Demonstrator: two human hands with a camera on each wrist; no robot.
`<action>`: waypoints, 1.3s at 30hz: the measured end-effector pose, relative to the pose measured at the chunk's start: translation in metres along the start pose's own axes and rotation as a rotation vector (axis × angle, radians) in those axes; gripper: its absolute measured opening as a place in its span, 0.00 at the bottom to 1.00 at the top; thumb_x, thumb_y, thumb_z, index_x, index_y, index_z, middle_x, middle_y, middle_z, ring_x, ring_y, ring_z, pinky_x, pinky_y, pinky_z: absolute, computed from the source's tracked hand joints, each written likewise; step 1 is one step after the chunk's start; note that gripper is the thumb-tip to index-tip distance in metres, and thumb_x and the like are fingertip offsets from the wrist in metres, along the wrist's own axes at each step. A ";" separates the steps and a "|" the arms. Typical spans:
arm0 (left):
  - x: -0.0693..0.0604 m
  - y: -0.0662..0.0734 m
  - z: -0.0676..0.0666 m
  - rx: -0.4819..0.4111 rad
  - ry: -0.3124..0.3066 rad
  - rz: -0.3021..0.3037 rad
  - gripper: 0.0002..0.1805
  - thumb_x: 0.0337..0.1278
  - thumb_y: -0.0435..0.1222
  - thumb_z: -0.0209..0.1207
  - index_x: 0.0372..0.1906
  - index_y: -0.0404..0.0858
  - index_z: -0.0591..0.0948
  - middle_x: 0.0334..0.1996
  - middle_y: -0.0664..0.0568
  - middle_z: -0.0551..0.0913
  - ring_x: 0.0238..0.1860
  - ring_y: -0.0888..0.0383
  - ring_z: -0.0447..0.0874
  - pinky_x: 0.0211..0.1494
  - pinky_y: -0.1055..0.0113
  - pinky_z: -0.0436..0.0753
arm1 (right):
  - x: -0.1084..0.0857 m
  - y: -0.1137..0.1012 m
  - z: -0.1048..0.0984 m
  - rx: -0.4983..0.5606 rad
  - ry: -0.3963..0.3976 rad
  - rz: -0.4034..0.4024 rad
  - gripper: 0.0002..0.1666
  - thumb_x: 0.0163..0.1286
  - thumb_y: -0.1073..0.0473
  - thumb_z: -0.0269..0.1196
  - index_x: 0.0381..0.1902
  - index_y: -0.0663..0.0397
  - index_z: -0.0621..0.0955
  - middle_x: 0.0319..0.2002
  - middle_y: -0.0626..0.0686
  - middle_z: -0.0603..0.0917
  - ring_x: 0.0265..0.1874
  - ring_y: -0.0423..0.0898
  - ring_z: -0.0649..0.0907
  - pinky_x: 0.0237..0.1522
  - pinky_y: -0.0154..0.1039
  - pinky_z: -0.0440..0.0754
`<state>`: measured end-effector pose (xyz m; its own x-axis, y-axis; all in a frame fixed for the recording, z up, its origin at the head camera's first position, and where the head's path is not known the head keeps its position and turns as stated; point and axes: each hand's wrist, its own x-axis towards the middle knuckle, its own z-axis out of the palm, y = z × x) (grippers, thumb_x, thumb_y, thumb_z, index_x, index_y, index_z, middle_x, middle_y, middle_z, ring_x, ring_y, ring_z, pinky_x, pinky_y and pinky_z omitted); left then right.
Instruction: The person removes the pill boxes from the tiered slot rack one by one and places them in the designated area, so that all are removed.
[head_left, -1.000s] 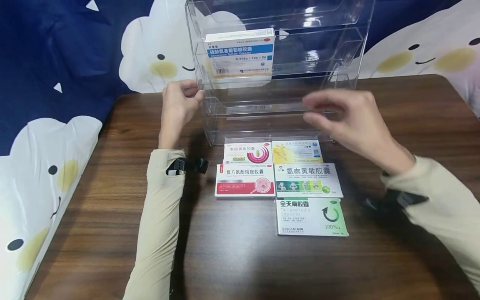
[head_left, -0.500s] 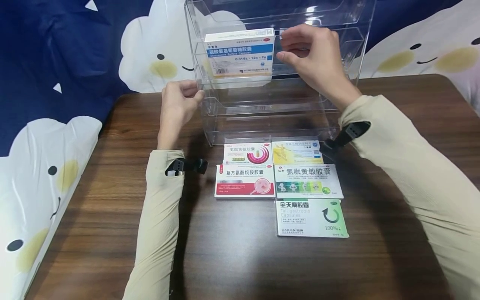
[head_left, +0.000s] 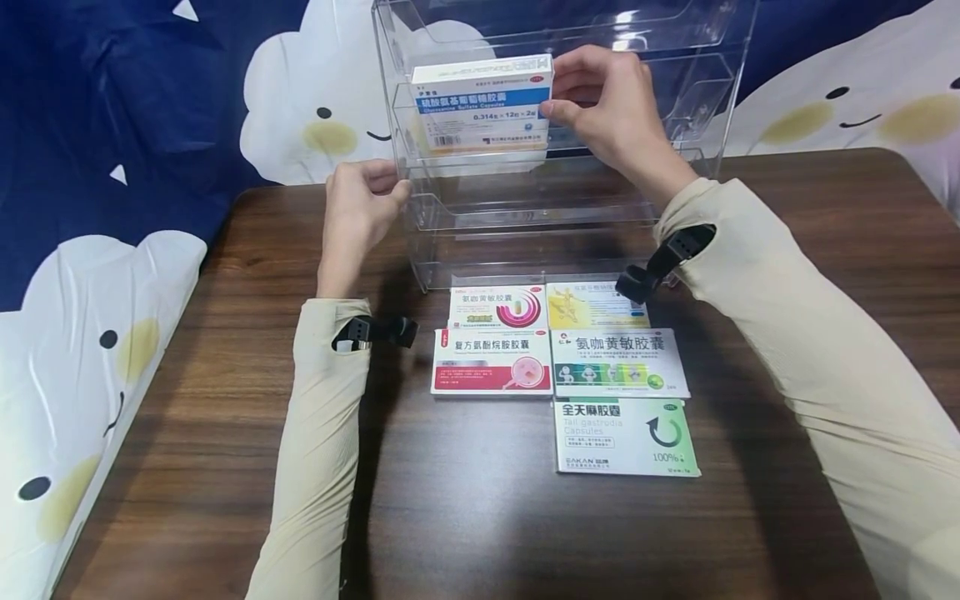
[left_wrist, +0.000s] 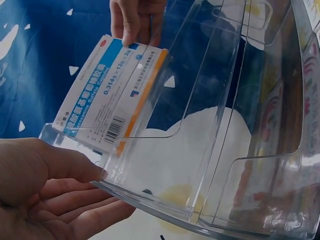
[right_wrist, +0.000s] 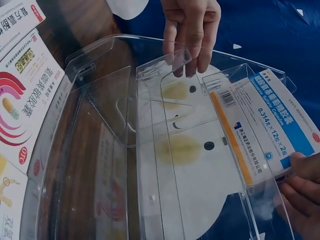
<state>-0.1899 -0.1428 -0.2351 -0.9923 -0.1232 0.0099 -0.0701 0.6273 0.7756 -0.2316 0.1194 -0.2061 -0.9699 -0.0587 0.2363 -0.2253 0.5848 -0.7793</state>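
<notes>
A clear plastic tiered rack [head_left: 525, 218] stands on the table. In one of its upper tiers leans a white medicine box with a blue band [head_left: 480, 108], also plain to see in the left wrist view [left_wrist: 107, 90]. My right hand [head_left: 618, 104] pinches that box at its right end, thumb on the front and fingers behind. On the rack's left side wall, my left hand [head_left: 360, 204] holds the edge between thumb and fingers. The right wrist view shows the box's orange lower edge [right_wrist: 232, 140] still inside the tier's front lip.
Several medicine boxes lie flat before the rack: a pink-and-white one [head_left: 497, 307], a yellow one [head_left: 596, 305], a red-and-white one [head_left: 491, 362], a green-striped one [head_left: 620, 363] and a green-and-white one [head_left: 626, 437]. A cloud-patterned blue cloth [head_left: 172, 100] hangs behind the wooden table [head_left: 450, 517].
My right hand has risen from in front of the lower tiers to the upper box, then moved left and taken hold of its right end. The left hand has stayed on the rack.
</notes>
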 end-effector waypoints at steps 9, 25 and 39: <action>0.001 -0.001 0.001 0.031 0.009 0.023 0.17 0.62 0.34 0.60 0.55 0.36 0.81 0.51 0.45 0.83 0.52 0.55 0.83 0.56 0.72 0.79 | 0.001 0.001 -0.013 0.217 0.049 -0.077 0.17 0.62 0.67 0.67 0.49 0.53 0.79 0.46 0.49 0.86 0.43 0.37 0.83 0.54 0.31 0.79; 0.001 0.000 0.001 0.014 0.013 0.017 0.17 0.61 0.34 0.60 0.55 0.36 0.82 0.50 0.44 0.84 0.50 0.55 0.85 0.55 0.72 0.80 | -0.030 0.019 -0.037 0.162 0.299 -0.365 0.14 0.59 0.69 0.69 0.44 0.59 0.81 0.41 0.51 0.88 0.39 0.35 0.86 0.50 0.31 0.81; -0.001 0.003 0.000 0.015 0.005 0.017 0.17 0.62 0.34 0.60 0.55 0.36 0.81 0.50 0.45 0.84 0.49 0.56 0.85 0.52 0.73 0.81 | -0.089 0.035 -0.039 0.425 0.135 -0.341 0.21 0.49 0.87 0.63 0.35 0.61 0.80 0.31 0.42 0.88 0.30 0.40 0.86 0.36 0.27 0.84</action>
<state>-0.1890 -0.1406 -0.2329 -0.9928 -0.1165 0.0261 -0.0550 0.6404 0.7660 -0.1498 0.1770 -0.2315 -0.8215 -0.0664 0.5664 -0.5685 0.1717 -0.8045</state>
